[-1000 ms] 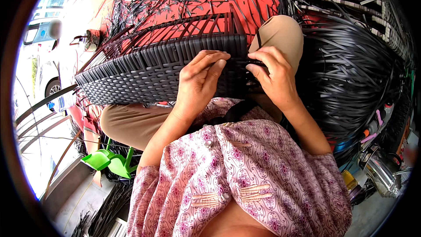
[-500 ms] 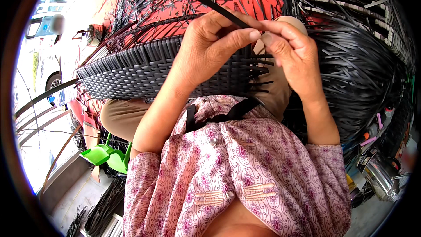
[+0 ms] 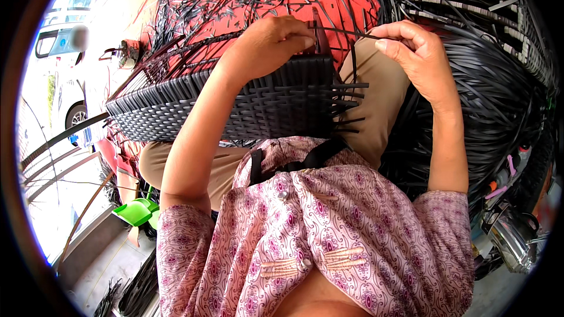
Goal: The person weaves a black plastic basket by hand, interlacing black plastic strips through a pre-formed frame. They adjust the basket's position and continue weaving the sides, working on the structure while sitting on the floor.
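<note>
A black woven wicker piece (image 3: 217, 105) lies across my lap, with loose strip ends sticking out at its right edge. My left hand (image 3: 273, 44) is closed above its right part, beside a dark upright bar (image 3: 320, 32) of the frame. From the left hand a thin black strip (image 3: 341, 30) runs across to my right hand (image 3: 414, 53). My right hand pinches the strip between thumb and index finger, above my right knee (image 3: 376, 76). The strip's end inside the left hand is hidden by the fingers.
A thick bundle of black strips (image 3: 487, 94) lies at my right, below a striped woven piece (image 3: 470, 0). Cut scraps litter the red ground (image 3: 235, 0) ahead. A green dustpan (image 3: 136, 212) stands at the left, and a shiny metal vessel (image 3: 510, 238) at the lower right.
My hands were close together over the strip; now they are apart, the right hand moved right, the left slightly left. The strip stretches between them.
</note>
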A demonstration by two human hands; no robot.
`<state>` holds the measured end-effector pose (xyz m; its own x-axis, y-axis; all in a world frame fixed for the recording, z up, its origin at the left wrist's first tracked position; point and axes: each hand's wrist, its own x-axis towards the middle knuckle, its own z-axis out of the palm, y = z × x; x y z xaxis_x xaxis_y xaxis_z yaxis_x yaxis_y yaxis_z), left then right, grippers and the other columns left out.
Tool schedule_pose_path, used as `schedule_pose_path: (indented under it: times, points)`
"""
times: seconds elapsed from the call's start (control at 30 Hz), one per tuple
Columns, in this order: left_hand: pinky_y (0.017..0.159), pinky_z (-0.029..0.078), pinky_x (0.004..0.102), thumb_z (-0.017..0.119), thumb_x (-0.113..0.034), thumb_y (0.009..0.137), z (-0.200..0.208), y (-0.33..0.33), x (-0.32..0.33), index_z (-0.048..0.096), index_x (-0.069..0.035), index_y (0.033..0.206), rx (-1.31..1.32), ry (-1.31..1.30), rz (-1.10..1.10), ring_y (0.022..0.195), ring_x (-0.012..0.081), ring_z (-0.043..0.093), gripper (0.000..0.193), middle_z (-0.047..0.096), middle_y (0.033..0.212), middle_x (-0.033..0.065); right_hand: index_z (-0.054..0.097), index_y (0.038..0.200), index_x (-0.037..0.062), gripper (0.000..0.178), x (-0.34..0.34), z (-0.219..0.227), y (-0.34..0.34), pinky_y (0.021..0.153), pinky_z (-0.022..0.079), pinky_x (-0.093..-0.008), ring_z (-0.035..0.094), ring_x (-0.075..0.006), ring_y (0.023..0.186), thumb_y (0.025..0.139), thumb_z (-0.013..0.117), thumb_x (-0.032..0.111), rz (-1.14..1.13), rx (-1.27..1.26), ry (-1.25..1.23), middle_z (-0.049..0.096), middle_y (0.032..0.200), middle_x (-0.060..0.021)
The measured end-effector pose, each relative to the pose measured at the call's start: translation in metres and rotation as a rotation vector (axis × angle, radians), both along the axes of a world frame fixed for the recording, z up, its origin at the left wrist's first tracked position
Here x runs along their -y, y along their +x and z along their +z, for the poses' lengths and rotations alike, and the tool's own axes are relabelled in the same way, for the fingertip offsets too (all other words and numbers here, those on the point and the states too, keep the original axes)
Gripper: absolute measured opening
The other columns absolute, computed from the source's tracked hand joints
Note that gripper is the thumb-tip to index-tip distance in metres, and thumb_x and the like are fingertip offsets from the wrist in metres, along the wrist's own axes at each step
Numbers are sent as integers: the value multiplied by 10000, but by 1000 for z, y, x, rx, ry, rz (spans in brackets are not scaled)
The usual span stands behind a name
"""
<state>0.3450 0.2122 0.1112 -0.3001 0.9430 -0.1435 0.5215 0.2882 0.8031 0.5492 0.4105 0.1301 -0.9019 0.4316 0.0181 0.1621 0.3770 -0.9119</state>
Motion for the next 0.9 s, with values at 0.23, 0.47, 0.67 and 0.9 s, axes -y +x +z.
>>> schedule_pose_path:
  times: [0.23, 0.47, 0.67, 0.9]
  points:
    - [789, 497, 322, 593, -182, 940, -14, -14, -29, 675, -21, 1051, -4, -241, -196, 893, 208, 626, 212, 616, 995, 105, 709, 954, 0, 171, -25, -5, 6, 706, 471, -279, 619, -142, 777, 848, 692, 133, 1, 143, 128, 669, 859, -72]
    - [860, 476, 316, 594, -159, 929, -27, -28, -34, 685, -13, 1050, 6, -229, -266, 963, 220, 620, 210, 635, 1023, 108, 694, 929, -9, 138, -32, -9, 3, 685, 430, -257, 541, -115, 741, 845, 692, 100, 35, 174, 117, 601, 809, -29]
    - [856, 484, 318, 597, -159, 921, -33, -23, -29, 690, -14, 1039, 55, -227, -189, 963, 226, 627, 209, 640, 1026, 113, 713, 935, 0, 156, -29, -22, 3, 694, 467, -282, 602, -147, 747, 824, 691, 107, 39, 150, 75, 656, 831, -69]
    - [725, 517, 320, 594, -187, 920, -26, -18, -35, 688, -12, 996, 48, -295, -195, 834, 204, 641, 213, 624, 999, 109, 710, 926, -12, 140, -22, -41, 4, 749, 485, -291, 618, -152, 799, 814, 687, 69, 80, 161, 18, 669, 868, -69]
